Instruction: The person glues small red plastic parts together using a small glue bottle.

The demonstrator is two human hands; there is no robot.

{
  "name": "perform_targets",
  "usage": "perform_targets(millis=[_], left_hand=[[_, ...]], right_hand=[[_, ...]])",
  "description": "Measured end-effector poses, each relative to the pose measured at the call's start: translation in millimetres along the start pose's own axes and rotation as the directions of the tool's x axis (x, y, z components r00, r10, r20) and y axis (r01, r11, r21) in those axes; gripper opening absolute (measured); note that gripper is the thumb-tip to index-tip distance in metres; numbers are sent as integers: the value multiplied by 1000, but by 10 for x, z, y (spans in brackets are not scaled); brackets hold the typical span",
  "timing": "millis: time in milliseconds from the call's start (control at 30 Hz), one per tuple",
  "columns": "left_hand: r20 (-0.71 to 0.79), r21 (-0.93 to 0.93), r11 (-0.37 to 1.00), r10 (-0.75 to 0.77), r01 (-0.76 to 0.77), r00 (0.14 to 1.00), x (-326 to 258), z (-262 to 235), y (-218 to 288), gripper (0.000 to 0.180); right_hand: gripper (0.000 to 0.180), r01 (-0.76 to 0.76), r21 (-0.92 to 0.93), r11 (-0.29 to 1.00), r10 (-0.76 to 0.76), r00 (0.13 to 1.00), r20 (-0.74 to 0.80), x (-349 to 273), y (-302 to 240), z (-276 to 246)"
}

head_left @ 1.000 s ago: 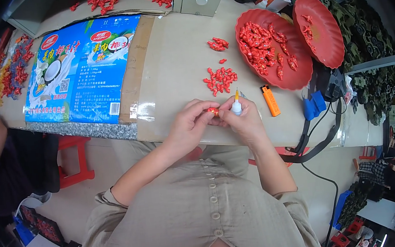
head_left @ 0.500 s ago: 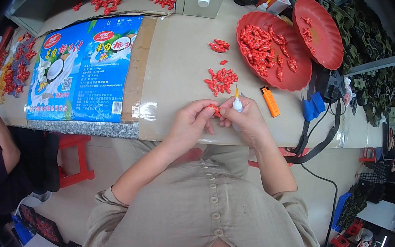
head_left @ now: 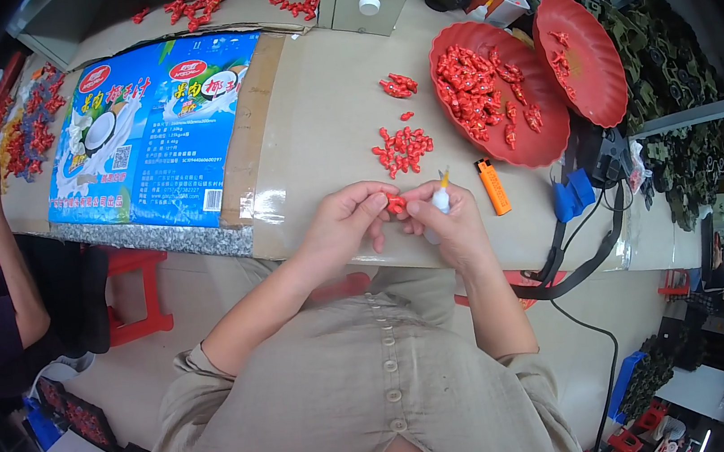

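**Small red parts at the bench edge: one in hand, many unworked**

Landmark: the cardboard-covered bench point(head_left: 323, 131). On its left part lies a flattened blue printed bag point(head_left: 148, 139) with red oval labels. At its right end, a full red bowl point(head_left: 490, 93) and a sparser red bowl point(head_left: 581, 59); judged, most pieces remain. At centre, a loose red pile point(head_left: 402, 149). An orange lighter point(head_left: 493, 187) lies near the front edge. There the left hand point(head_left: 345, 223) pinches one red part point(head_left: 395, 204); the right hand point(head_left: 447, 220) is curled around a small yellow-tipped white tube point(head_left: 441, 194).
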State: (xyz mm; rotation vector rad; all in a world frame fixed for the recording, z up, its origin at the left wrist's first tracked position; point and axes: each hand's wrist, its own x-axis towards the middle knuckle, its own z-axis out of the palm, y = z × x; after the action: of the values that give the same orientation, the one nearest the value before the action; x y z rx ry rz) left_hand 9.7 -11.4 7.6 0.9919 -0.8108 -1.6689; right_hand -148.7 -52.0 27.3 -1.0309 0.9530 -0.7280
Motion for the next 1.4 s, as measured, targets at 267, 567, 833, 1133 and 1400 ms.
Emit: perform_targets(millis=[267,567,833,1133,1400], left_hand=[[85,-82,991,-97,105,992,29,-48,61,24],[45,-86,992,-94,97,995,13,-11,55,22],[-18,14,997,79,-79,997,165,-57,293,17],[117,951,158,612,-266,782,1091,-272,521,14],[-78,927,324,660,-190,747,1331,-664,786,13]], right_hand=[[10,246,-124,961,-256,963,-82,-99,156,100],[10,270,-114,956,-281,954,-101,-99,219,86],[14,270,-19,963,-269,945,-189,-106,226,50],[13,270,-90,959,-282,944,-172,-122,271,11],[22,328,15,945,-321,934,-155,-111,290,0]])
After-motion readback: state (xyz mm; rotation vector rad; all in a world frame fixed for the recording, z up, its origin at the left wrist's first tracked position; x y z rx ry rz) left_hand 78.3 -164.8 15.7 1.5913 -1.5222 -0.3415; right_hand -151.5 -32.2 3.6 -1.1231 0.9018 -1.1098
